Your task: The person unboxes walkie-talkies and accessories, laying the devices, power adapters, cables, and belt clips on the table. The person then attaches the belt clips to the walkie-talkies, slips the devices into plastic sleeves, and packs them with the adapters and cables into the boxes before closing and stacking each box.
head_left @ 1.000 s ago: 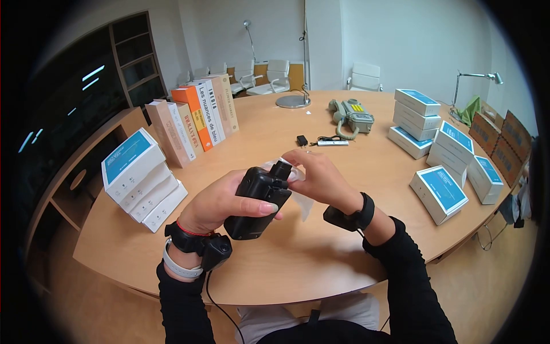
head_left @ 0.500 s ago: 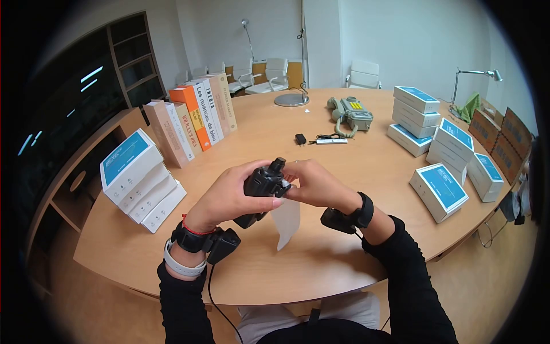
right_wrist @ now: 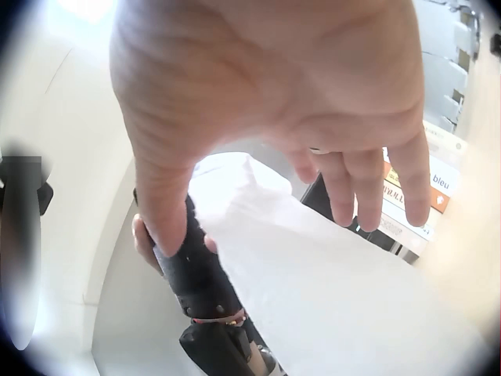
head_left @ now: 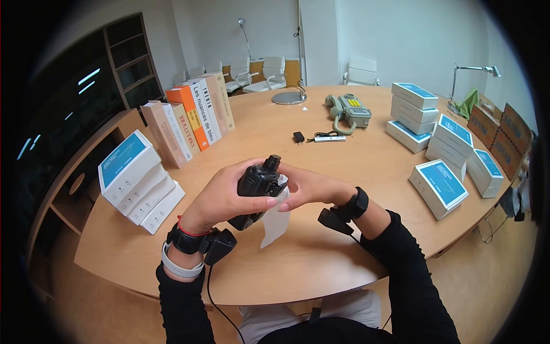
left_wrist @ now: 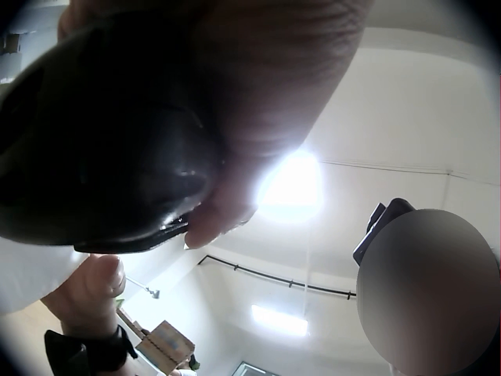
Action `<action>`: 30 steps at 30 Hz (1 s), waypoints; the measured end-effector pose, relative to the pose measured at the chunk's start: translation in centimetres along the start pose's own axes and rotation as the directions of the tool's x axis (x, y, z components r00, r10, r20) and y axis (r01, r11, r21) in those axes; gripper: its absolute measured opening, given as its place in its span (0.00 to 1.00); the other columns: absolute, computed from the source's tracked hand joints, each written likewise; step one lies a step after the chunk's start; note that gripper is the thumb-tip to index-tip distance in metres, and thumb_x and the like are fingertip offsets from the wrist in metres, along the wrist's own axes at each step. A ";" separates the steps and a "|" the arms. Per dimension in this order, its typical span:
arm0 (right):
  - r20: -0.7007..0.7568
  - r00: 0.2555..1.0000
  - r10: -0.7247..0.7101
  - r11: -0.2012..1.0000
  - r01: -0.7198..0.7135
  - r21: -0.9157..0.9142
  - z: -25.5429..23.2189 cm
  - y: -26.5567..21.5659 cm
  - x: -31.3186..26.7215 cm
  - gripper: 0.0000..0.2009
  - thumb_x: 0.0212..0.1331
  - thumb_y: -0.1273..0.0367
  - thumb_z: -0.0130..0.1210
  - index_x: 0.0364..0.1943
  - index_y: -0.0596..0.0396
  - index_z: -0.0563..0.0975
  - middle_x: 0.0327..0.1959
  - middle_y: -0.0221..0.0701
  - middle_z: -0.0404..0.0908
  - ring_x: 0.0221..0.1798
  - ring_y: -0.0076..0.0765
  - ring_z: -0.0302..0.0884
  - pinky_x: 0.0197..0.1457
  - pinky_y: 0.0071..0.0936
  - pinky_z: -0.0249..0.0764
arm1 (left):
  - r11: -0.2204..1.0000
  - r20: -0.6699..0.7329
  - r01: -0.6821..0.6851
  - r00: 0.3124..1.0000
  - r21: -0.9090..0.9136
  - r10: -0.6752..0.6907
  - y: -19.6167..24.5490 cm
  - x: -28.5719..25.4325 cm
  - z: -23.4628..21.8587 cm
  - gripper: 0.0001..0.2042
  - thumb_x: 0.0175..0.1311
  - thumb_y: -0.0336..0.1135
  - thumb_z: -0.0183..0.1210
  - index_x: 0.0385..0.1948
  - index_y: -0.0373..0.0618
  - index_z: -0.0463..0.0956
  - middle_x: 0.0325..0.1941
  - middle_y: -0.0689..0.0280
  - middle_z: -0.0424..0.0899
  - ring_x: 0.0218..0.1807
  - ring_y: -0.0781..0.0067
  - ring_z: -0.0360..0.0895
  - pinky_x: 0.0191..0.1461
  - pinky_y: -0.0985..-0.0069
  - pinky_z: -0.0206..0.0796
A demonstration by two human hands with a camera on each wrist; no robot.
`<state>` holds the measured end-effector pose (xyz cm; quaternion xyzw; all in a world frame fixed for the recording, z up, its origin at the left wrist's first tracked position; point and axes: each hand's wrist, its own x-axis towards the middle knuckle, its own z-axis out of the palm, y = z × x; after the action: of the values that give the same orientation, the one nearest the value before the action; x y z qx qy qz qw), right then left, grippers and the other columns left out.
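Note:
Over the near middle of the table, my left hand (head_left: 217,198) grips a black handheld device (head_left: 256,182) with a stubby round knob on top. Its thumb lies along the device's near side. My right hand (head_left: 314,186) is at the device's right side with a white tissue (head_left: 276,225), which hangs down below the fingers. In the right wrist view the tissue (right_wrist: 297,266) spreads between thumb and fingers, and the thumb overlaps the black device (right_wrist: 192,270). In the left wrist view the device's dark body (left_wrist: 109,149) fills the upper left.
White-and-blue boxes (head_left: 136,178) are stacked at the left, near a row of upright books (head_left: 192,114). More boxes (head_left: 438,188) stand at the right. A corded telephone (head_left: 349,112), a black adapter (head_left: 298,137) and a white power strip (head_left: 329,138) lie farther back on the table (head_left: 321,269).
The device has tipped more upright and shifted slightly in the left hand. My right hand has moved from its top end down along its right side, and the tissue now hangs lower.

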<state>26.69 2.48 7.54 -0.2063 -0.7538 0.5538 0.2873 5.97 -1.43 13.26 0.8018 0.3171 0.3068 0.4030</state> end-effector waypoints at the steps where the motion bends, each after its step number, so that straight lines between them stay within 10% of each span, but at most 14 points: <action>1: 0.016 1.000 -0.024 0.998 0.023 0.066 0.1 0.1 0.0 0.42 0.42 0.59 0.69 0.62 0.54 0.58 0.56 0.35 0.67 0.59 0.33 0.64 0.61 0.33 0.62 | 1.000 0.019 0.003 1.000 -0.017 -0.003 0.1 0.0 0.1 0.28 0.44 0.42 0.68 0.47 0.40 0.72 0.38 0.67 0.77 0.40 0.78 0.73 0.47 0.80 0.65; 30: -0.111 0.992 -0.056 0.998 0.056 -0.002 1.9 1.3 0.8 0.40 0.43 0.65 0.68 0.62 0.56 0.57 0.48 0.33 0.73 0.52 0.27 0.71 0.58 0.27 0.66 | 0.988 -0.027 0.055 0.998 -0.144 -0.060 0.4 -0.5 -0.3 0.22 0.47 0.41 0.67 0.42 0.40 0.73 0.35 0.69 0.77 0.36 0.81 0.72 0.42 0.82 0.66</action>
<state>24.84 2.02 6.08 -0.2154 -0.7420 0.5335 0.3441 5.54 -1.81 13.63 0.7564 0.3235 0.3297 0.4632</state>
